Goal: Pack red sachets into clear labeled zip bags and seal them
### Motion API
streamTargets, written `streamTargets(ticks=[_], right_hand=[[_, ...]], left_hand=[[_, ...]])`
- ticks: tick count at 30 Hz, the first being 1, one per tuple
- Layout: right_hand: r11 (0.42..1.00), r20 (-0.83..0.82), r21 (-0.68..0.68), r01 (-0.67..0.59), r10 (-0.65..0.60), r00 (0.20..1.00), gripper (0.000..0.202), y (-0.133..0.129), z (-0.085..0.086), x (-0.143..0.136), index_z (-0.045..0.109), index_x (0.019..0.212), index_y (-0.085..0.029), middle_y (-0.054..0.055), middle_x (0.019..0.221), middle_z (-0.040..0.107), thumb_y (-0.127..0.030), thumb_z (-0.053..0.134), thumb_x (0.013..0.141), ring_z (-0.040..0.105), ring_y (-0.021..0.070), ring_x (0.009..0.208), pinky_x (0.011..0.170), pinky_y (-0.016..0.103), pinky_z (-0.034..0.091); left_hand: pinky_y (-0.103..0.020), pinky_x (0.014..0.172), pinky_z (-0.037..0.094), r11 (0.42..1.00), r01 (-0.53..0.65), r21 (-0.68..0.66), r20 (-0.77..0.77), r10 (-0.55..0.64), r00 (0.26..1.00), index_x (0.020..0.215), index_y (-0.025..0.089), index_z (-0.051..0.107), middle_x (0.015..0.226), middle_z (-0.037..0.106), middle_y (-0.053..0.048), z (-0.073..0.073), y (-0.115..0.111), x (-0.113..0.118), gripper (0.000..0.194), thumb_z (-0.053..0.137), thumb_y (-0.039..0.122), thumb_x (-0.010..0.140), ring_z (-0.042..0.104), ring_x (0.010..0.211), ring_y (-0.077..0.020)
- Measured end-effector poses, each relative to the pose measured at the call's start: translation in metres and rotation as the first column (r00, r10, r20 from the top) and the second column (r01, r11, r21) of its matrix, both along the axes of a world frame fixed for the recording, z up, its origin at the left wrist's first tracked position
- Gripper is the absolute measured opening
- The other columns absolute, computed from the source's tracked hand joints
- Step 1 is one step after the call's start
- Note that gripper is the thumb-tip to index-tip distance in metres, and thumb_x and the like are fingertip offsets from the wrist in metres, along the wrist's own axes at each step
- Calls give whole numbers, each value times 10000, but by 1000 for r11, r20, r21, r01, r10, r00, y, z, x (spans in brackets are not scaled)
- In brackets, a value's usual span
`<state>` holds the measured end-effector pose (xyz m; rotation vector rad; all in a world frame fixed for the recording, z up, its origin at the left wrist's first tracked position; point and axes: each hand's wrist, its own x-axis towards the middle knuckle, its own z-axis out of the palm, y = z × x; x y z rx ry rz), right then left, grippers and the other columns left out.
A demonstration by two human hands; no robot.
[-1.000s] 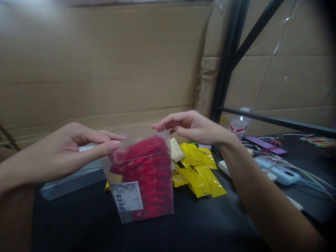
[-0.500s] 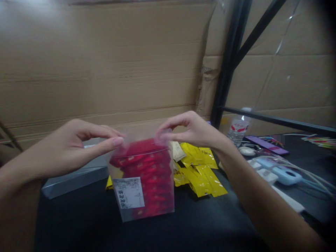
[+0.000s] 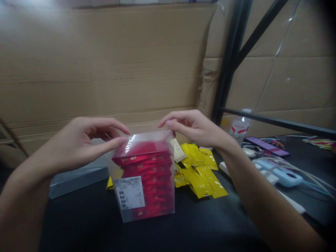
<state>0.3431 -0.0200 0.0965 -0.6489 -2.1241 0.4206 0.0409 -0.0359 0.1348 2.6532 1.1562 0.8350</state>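
A clear plastic box (image 3: 148,208) stands upright on the black table, filled with a stack of red packets (image 3: 152,175). A white printed label (image 3: 129,192) is on its front, and the transparent top lies flat across it. My left hand (image 3: 91,143) is at the top left corner, thumb and forefinger apart and their tips at the edge. Over the top right rear corner is my right hand (image 3: 190,127), its fingers loosely bent and nothing visible between them. Whether its fingertips touch the box I cannot tell.
Yellow packets (image 3: 201,180) lie behind the box on the right. A grey translucent box (image 3: 78,182) is to the left. Further right are a water bottle (image 3: 239,129), a phone (image 3: 267,145), a light blue device (image 3: 286,175) and cables. Cardboard (image 3: 105,63) and a black metal frame (image 3: 228,77) stand behind.
The blurred top of the box now lies flat and sharp. My right hand has risen slightly off it to the right, and my left fingers have spread a little.
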Motion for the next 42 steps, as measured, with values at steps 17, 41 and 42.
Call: streamTargets(ticks=[17, 41, 42], right_hand=[[999, 72, -24, -26, 27, 997, 392, -6, 4, 0, 784, 1099, -160, 82, 974, 789, -409, 831, 799, 713, 186, 836, 677, 270, 522], [998, -33, -53, -20, 18, 999, 412, 7, -8, -12, 793, 1056, -130, 90, 986, 793, -463, 806, 813, 712, 193, 845, 746, 302, 568], [998, -46, -55, -23, 20, 999, 405, 8, -8, -12, 796, 1040, -130, 89, 977, 794, -464, 807, 809, 713, 191, 841, 738, 295, 568]], left_hand=[[-249, 726, 619, 979, 111, -173, 69, -100, 993, 1127, 301, 791, 1063, 819, -33, 1, 3, -1, 283, 766, 373, 854, 773, 923, -238], [-284, 775, 558, 998, 1, 69, 5, -1, 1000, 1143, 254, 741, 1018, 767, -37, -5, 12, -2, 355, 779, 433, 839, 712, 917, -211], [-291, 778, 552, 996, 4, 86, -21, -2, 1000, 1139, 258, 745, 1024, 760, -38, -4, 12, -2, 347, 769, 444, 847, 704, 920, -211]])
